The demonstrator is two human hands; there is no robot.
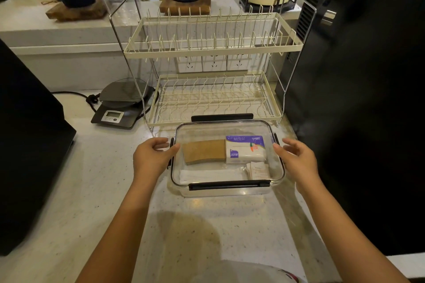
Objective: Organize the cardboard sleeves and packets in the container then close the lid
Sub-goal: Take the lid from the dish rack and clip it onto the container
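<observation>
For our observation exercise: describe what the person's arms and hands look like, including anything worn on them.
Both forearms are bare to the frame's bottom edge, no sleeves in view. The left hand and right hand wear no gloves, and no rings, watch or bracelet show.

Lidded clear container (pixel 277 169) holds brown cardboard sleeves (pixel 204 151), white packets (pixel 245 150).

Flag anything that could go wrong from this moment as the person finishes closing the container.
1. The far latch seems flipped outward while the near latch looks down, so the lid may seal unevenly.
2. The left hand and right hand flank the container's short ends; pressing the side clips could pinch fingertips.
3. The container sits close to the dish rack; pushing it back could jam the far latch against it.
</observation>
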